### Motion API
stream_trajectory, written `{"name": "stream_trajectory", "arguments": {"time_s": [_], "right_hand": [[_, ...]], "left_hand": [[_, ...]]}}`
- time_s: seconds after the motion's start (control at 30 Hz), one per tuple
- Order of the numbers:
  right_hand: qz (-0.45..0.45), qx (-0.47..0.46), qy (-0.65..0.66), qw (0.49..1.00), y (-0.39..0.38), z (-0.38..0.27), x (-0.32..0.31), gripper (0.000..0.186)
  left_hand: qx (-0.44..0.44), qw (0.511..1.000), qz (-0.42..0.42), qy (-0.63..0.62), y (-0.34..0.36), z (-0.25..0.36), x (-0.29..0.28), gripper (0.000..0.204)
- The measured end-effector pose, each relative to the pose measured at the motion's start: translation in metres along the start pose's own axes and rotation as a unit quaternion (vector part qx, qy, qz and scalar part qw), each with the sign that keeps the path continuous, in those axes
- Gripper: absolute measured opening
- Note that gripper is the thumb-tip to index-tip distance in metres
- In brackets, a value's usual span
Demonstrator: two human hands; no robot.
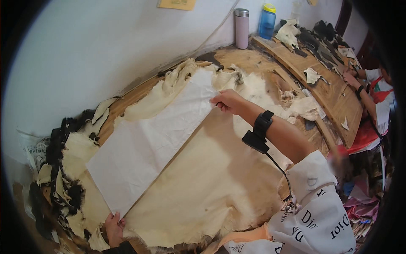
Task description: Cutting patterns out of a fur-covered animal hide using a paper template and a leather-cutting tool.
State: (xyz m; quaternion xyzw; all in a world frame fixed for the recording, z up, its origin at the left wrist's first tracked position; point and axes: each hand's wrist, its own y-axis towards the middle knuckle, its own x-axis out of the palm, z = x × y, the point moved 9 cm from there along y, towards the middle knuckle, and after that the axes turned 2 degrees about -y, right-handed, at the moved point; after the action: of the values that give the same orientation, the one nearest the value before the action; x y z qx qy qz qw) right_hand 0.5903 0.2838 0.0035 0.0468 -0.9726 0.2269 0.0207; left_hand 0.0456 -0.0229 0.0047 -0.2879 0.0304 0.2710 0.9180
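Note:
A long white sheet (148,144), paper-like and lightly creased, lies slantwise over a large cream-coloured hide (190,186). At its near lower corner my left hand (114,228) pinches the edge between thumb and fingers. My right hand (230,102) grips the far right edge of the same sheet, fingers closed. A small dark tip shows by the right fingers; what it is I cannot make out. The hide has a ragged, furry border and spreads beneath both hands, and the sheet hides part of it.
Black-and-cream fur scraps (67,169) line the left table edge. A pink flask (242,29) and a blue bottle (267,23) stand by the wall. Beyond a wooden board (313,80), a co-worker's hands (351,78) are at the right. A cable (281,171) hangs from my right wrist.

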Motion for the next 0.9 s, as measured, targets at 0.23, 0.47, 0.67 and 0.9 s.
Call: {"name": "stream_trajectory", "arguments": {"time_s": [0.23, 0.47, 0.67, 0.9], "right_hand": [[0.115, -0.194, -0.125, 0.966, -0.037, -0.105, -0.04, 0.013], [0.138, -0.287, -0.051, 0.946, -0.106, -0.16, -0.146, 0.011], [0.151, -0.154, -0.001, 0.976, -0.08, -0.06, -0.18, 0.015], [0.128, -0.092, -0.046, 0.986, -0.054, -0.006, -0.166, 0.012]], "left_hand": [[0.26, 0.952, 0.078, 0.143, -0.004, 0.143, -0.001, 0.012], [0.356, 0.931, -0.023, 0.085, 0.008, 0.226, 0.095, 0.014], [0.237, 0.962, -0.061, 0.123, 0.069, 0.136, 0.168, 0.018], [0.148, 0.98, -0.044, 0.128, 0.063, 0.085, 0.168, 0.015]]}}
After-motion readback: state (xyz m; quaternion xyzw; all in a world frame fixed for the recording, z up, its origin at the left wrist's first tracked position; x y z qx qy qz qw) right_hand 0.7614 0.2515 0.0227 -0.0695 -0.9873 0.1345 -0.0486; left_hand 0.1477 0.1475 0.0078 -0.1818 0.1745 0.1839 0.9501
